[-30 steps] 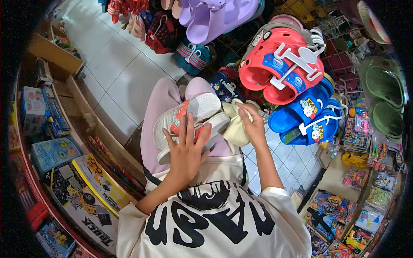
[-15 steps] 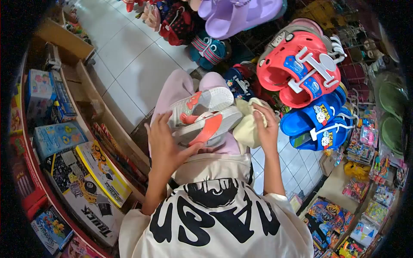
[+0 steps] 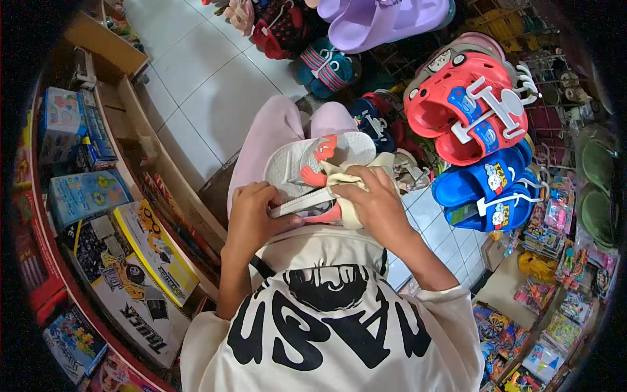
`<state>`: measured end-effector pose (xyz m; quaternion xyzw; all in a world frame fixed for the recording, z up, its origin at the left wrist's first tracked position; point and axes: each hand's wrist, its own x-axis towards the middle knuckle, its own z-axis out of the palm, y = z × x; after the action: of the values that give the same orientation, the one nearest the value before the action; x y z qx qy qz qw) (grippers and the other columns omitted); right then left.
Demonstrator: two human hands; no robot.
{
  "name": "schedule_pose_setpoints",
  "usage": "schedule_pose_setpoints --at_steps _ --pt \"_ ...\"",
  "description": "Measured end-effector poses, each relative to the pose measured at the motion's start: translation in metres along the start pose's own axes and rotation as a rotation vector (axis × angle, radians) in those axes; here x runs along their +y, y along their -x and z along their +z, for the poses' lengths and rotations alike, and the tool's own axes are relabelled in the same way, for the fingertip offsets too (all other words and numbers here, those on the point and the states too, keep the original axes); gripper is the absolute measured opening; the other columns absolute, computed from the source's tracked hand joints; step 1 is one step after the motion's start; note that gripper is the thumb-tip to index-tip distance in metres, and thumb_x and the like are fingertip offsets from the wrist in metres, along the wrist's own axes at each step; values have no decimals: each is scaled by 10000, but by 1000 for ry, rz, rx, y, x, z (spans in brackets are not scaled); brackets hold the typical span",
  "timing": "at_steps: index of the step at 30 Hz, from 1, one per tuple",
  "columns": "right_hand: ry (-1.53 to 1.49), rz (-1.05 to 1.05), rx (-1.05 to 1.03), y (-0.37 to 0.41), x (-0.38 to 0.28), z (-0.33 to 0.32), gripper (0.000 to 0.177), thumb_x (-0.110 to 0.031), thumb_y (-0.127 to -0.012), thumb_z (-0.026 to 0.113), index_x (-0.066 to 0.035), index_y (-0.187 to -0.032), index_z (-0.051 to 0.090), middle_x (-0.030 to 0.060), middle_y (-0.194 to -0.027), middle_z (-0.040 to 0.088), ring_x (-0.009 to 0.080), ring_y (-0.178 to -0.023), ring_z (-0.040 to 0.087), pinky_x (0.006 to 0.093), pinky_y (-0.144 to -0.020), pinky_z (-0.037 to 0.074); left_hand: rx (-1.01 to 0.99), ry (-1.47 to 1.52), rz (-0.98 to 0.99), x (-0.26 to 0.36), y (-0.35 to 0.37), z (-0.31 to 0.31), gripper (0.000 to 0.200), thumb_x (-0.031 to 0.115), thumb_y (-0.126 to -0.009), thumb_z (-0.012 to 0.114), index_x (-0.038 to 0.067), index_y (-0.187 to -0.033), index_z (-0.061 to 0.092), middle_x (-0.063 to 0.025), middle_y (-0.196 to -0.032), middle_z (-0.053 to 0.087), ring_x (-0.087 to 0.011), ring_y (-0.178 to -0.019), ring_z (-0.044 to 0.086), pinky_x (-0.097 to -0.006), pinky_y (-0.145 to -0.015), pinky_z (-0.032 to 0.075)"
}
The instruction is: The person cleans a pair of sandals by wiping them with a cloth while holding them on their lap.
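Note:
On my lap lies a pale sandal point(image 3: 285, 163) with a coral strap decoration, its sole facing up towards me. A second sandal point(image 3: 302, 203) is tilted on its edge nearer my waist, its pale side rim showing. My left hand point(image 3: 253, 212) grips the heel or toe end of this tilted sandal, thumb along its near side. A pale yellow cloth point(image 3: 351, 208) is bunched in my right hand point(image 3: 373, 199), which presses it around the other end of the same sandal. Part of the coral strap shows below the cloth.
Boxed toys point(image 3: 134, 297) fill a curved shelf on the left. Red clogs point(image 3: 457, 117) and blue slippers point(image 3: 490, 189) hang at the right, with lilac sandals point(image 3: 385, 23) above. Small packaged toys point(image 3: 545, 359) stand at the lower right. Tiled floor point(image 3: 219, 78) lies ahead.
The nearer sandal has been turned from lying face up onto its edge. My right hand has moved left with the cloth onto it, and my left hand has closed on its end.

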<state>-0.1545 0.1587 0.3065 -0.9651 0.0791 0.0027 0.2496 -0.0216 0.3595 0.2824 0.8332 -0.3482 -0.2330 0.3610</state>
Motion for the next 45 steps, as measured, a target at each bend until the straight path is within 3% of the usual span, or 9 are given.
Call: schedule_pose_setpoints --at_steps 4,5,8,15,27,32,36,42,45 --pt "-160 30 126 9 23 -11 293 -40 -755 627 -115 -1029 699 102 -1157 554 294 -1093 512 400 -936 411 97 -99 145 -1 -9 -9 382 250 -506 862 77 -688 574 -28 -686 556 -234 -699 554 -351 -768 358" --pt "-411 73 177 12 34 -14 297 -23 -759 645 -96 -1043 695 138 -1150 554 307 -1111 517 399 -951 404 92 -141 162 -2 -12 -16 386 256 -500 856 81 -685 565 -16 -698 559 -228 -717 546 -366 -776 350" --pt "-466 257 356 16 36 -30 278 -24 -790 626 -87 -1053 691 148 -1161 550 309 -1126 516 397 -956 403 45 -172 190 -11 -27 -23 391 249 -488 859 85 -689 566 -13 -706 563 -224 -751 543 -370 -785 345" --pt "130 40 242 10 -6 17 298 -46 -733 647 -140 -1009 707 92 -1088 573 288 -978 536 393 -842 446 7 -208 190 -8 -30 -17 395 246 -494 856 76 -700 564 -10 -708 561 -225 -760 545 -372 -844 355" --pt "42 182 303 16 19 -37 273 -77 -778 626 -161 -1028 699 106 -1084 581 305 -1005 548 412 -846 459 80 -143 237 -15 -18 -13 397 247 -503 857 86 -711 560 -5 -698 541 -220 -779 543 -399 -903 347" --pt "3 -203 277 -23 -54 -3 312 -119 -780 637 -130 -1091 664 96 -1116 571 301 -1047 531 398 -880 452 121 -181 210 -13 -18 -10 403 274 -511 859 98 -753 590 -23 -927 564 -253 -1008 517 -507 -1032 261" --pt "-61 -190 180 -36 -43 45 286 -146 -799 638 -103 -1081 651 95 -1128 564 301 -1081 511 396 -908 440 212 -216 174 -24 -18 -7 411 335 -519 868 108 -739 605 -32 -1190 533 -334 -1283 370 -639 -1081 88" --pt "-70 -89 131 -32 -34 16 248 -152 -826 633 -47 -1050 642 126 -1125 557 313 -1087 502 421 -921 436 158 -88 153 -46 -13 -1 415 359 -507 875 116 -658 574 -29 -1368 481 -355 -1401 220 -631 -1096 8" --pt "-10 -302 151 -43 -54 5 337 -92 -786 596 -36 -1117 613 146 -1169 533 335 -1141 477 430 -938 433 181 -75 148 -46 -16 -2 409 353 -507 877 117 -633 568 -17 -1375 483 -347 -1416 193 -636 -1091 -6"
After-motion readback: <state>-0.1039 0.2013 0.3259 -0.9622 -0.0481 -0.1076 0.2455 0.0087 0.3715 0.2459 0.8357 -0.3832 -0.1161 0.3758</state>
